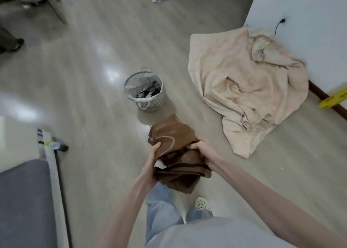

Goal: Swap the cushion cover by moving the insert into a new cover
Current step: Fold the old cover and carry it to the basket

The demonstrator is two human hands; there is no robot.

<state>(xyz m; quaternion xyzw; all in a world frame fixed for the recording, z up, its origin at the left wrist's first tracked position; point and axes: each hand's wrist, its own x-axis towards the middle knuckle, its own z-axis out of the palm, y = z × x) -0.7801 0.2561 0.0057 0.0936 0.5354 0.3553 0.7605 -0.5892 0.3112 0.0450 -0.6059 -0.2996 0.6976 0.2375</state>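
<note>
I hold the brown cover (174, 144), left grip (153, 158) and right grip (201, 149) both pinching it. It looks soft, smooth, maybe slippery; better to take the zipper edge (187, 166).

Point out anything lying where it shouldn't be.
A pink blanket lies crumpled on the floor against the white wall. Both hands, left and right, hold a rumpled brown cushion cover.

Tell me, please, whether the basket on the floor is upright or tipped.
Upright: the basket stands on its base with its round rim facing up, contents inside.
</note>
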